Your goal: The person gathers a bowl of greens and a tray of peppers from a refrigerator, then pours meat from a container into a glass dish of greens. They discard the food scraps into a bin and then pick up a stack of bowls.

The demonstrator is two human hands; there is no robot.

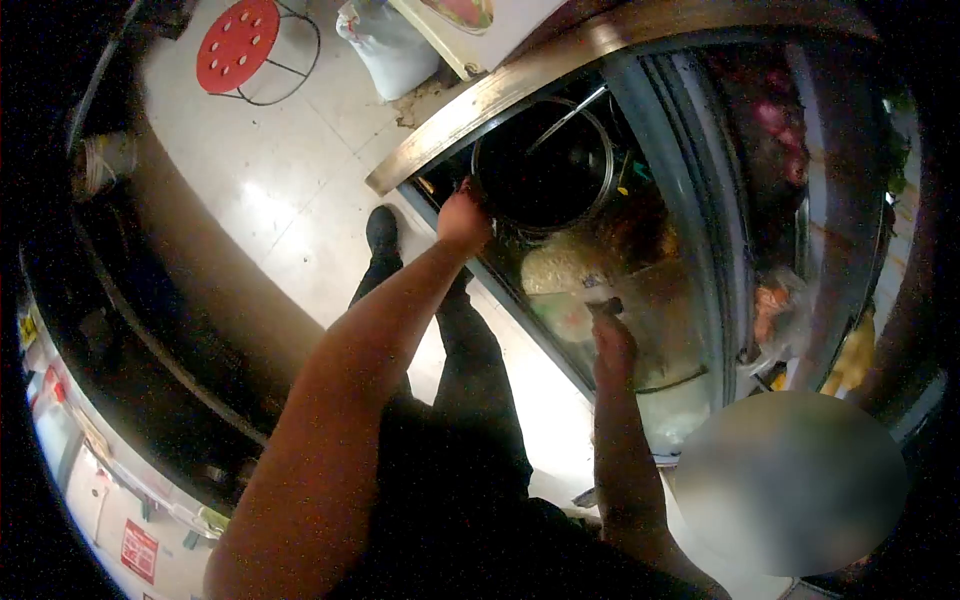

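My left hand [465, 217] is closed at the left side of a large dark pot [540, 222], right by its rim. Whether its fingers hold a pot handle or the cabinet edge is too dark to tell. A metal utensil handle [570, 118] slants out of the pot, whose contents are lost in shadow. Lower right, my right hand [612, 345] reaches over the cabinet with its fingers bent around a small dark thing [606, 306]. Just beyond those fingers lies a pale, rounded, bumpy mass [560, 268], seemingly under or behind glass.
A metal-edged cabinet [520, 75] curves around the pot. Dark rails [675, 170] divide it from reddish produce [780, 125] and a clear bag [785, 315]. On the tiled floor [270, 200] stand a red stool [238, 45] and a white bag [388, 50]. A blurred patch covers the lower right.
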